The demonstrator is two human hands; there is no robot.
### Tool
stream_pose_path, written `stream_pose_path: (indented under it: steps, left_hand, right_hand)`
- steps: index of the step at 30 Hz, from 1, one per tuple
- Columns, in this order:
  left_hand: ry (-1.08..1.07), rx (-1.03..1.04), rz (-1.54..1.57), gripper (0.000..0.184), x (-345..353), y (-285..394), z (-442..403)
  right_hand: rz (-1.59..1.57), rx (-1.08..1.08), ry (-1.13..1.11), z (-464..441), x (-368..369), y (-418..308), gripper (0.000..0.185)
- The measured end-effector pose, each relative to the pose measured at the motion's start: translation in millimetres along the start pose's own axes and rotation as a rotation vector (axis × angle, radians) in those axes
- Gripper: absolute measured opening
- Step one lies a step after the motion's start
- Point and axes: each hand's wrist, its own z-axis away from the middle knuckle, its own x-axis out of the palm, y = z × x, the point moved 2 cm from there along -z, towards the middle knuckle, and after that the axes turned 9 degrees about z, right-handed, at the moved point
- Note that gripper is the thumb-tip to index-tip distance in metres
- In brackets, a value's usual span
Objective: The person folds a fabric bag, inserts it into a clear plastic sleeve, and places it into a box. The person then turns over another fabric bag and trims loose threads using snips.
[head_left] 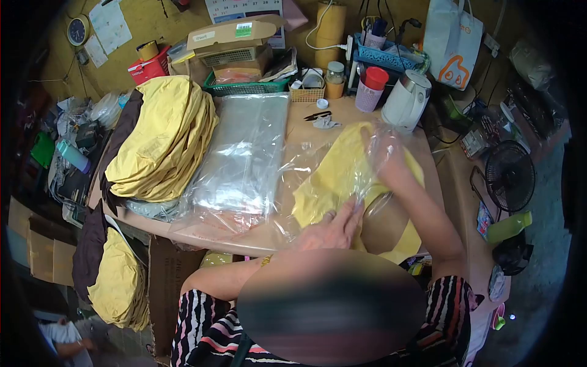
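Note:
A yellow cloth piece (330, 165) lies spread on the table, partly inside a clear plastic bag (293, 162). One end of the cloth hangs down over the table's front edge. My left hand (336, 225) pinches the plastic near the cloth's front part, its fingers close together. Behind a layer of shiny plastic, my right hand (386, 156) is closed on the cloth's far right part; its fingertips are blurred by the film. To the left lies a flat stack of clear plastic bags (241, 159).
A tall pile of yellow cloth pieces (160, 140) with dark brown parts stands at the left. More yellow pieces (117, 278) hang below. A white kettle (406, 101), a red-topped cup (370, 88) and small black snips (318, 115) are at the back. A fan (510, 175) stands right.

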Motion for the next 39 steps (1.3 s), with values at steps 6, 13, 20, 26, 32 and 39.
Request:
stream_pose_path:
  steps: [6,13,20,26,32,39]
  left_hand:
    - [-0.483,0.080,0.368,0.054,-16,10,-11]
    - [0.089,-0.076,0.263,0.066,-47,-126,-143]
    - [0.132,-0.319,-0.158,0.064,82,-214,-198]
    - [0.026,-0.011,-0.055,0.019,103,-161,-231]
    - [-0.004,0.507,0.118,0.013,83,29,-231]
    - [0.008,0.885,0.208,0.022,64,133,-161]
  right_hand:
    - [0.069,-0.031,0.549,18,90,-58,0.061]
    - [-0.797,-0.334,0.054,-15,108,-95,0.082]
    - [-0.432,-0.344,0.423,-8,97,-116,0.099]
    - [-1.030,-0.272,0.164,-13,124,-122,0.083]
    - [-0.128,-0.139,0.318,-21,103,-110,0.081]
    - [0.040,0.502,0.101,-36,140,8,0.081]
